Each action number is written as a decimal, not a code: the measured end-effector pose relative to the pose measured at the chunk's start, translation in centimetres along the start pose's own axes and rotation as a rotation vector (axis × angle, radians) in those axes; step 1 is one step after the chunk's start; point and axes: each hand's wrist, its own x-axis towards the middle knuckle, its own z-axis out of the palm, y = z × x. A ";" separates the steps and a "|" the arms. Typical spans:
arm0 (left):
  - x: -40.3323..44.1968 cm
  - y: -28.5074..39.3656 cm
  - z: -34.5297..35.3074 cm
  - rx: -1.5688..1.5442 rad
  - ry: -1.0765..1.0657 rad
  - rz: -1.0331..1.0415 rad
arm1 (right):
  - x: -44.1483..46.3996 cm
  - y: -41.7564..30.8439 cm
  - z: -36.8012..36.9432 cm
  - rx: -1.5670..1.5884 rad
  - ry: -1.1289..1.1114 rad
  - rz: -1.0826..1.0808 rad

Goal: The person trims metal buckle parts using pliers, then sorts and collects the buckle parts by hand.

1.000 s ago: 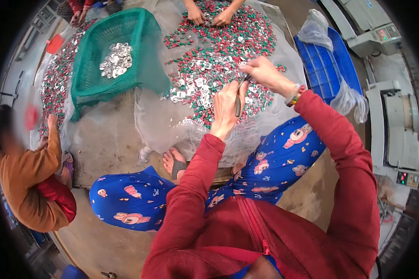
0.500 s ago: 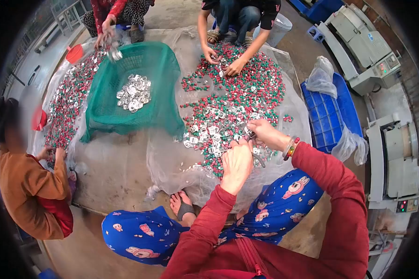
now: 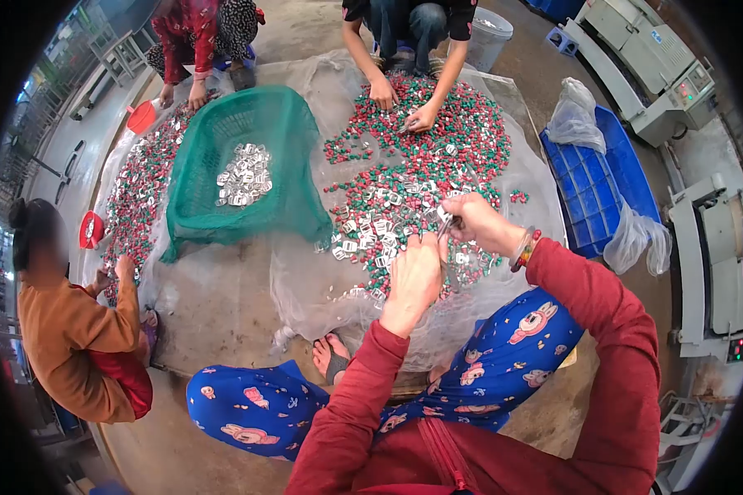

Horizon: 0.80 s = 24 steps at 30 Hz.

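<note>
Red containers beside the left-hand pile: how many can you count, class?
2: one red container near the pile's far end, another container nearer the brown-sleeved person; others may be hidden.

Place: factory workshop | Equipment: grey boxy machines (image 3: 627, 56) with lit control panels (image 3: 693, 86) | Stock: small red-and-green pieces (image 3: 475, 136) heaped on translucent sheeting (image 3: 293, 285) | Personnel: squatting workers (image 3: 78, 346)

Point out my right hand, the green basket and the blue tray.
Right hand (image 3: 482, 226): head view, on the back of the hand.
Green basket (image 3: 241, 125): head view, on its far inner wall.
Blue tray (image 3: 578, 191): head view, on its ribbed face.
</note>
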 end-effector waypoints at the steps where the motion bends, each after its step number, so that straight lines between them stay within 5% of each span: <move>1: 0.2 -0.3 -0.2 -0.067 0.036 0.045 | -0.4 -0.4 0.0 0.096 0.002 0.021; 6: 0.1 0.2 -1.5 -0.143 0.063 0.078 | -0.9 -1.8 0.8 0.139 0.020 0.065; 14: -0.5 -0.2 -2.2 -0.021 0.076 -0.034 | -0.3 -1.3 2.4 -0.143 -0.045 -0.208; 24: -0.5 0.0 -1.4 -0.373 0.247 0.259 | 0.3 -1.4 1.8 0.156 0.054 0.080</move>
